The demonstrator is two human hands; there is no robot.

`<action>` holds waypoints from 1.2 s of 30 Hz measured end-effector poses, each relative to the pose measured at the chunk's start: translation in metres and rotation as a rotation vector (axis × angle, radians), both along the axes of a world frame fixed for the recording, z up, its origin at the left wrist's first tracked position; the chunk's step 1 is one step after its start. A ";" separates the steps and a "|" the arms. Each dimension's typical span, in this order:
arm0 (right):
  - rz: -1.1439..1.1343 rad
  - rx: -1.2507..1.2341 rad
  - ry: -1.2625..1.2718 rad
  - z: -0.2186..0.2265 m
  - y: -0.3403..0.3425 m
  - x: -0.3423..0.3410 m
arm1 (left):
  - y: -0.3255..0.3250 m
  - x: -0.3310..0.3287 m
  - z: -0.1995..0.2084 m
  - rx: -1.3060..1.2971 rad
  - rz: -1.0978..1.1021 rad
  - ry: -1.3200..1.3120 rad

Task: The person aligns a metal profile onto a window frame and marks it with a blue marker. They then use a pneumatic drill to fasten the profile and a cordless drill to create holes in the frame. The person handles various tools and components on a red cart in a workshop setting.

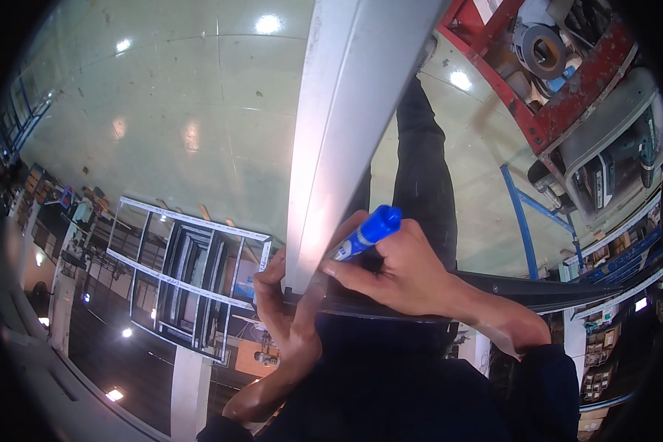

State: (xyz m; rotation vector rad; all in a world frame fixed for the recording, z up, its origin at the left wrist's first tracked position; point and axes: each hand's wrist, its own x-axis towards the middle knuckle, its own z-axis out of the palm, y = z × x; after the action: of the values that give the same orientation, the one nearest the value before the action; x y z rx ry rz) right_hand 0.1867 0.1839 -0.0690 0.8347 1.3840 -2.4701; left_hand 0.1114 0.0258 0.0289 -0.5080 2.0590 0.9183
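A long grey-white metal profile (346,110) runs from the top of the view down to its near end in front of my body. My left hand (295,331) grips that near end, with fingers on its left side and the thumb by its right edge. In my right hand (409,276) is a blue marker (368,234), pinched between thumb and fingers and slanting down to the left. Its lower end points at the profile's right edge close to my left thumb; whether the tip touches cannot be made out.
At the upper right stands a red metal frame (508,103) holding a roll of tape (541,51) and loose items. Beside it, a grey tray (611,166) carries power tools. A dark bar (523,293) crosses under my right forearm. Framed panels (188,280) stand at the left.
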 end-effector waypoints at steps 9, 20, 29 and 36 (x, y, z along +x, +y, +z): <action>0.085 -0.038 -0.047 0.003 0.006 0.004 | -0.002 0.000 0.000 -0.019 0.012 -0.013; 0.038 0.025 0.010 0.003 -0.001 0.002 | -0.003 0.002 0.000 -0.024 0.000 -0.003; -0.136 -0.028 -0.095 0.004 0.003 0.002 | 0.004 -0.003 -0.001 -0.036 0.030 0.004; -0.548 -0.023 -0.555 0.000 0.035 0.081 | 0.013 0.003 -0.003 -0.064 0.042 0.042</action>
State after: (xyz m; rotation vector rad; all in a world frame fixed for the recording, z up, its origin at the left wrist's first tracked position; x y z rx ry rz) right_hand 0.2679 0.2189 -0.0688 1.9206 1.0138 -2.2856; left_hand 0.1143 0.0384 0.0262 -0.5730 2.1281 0.8969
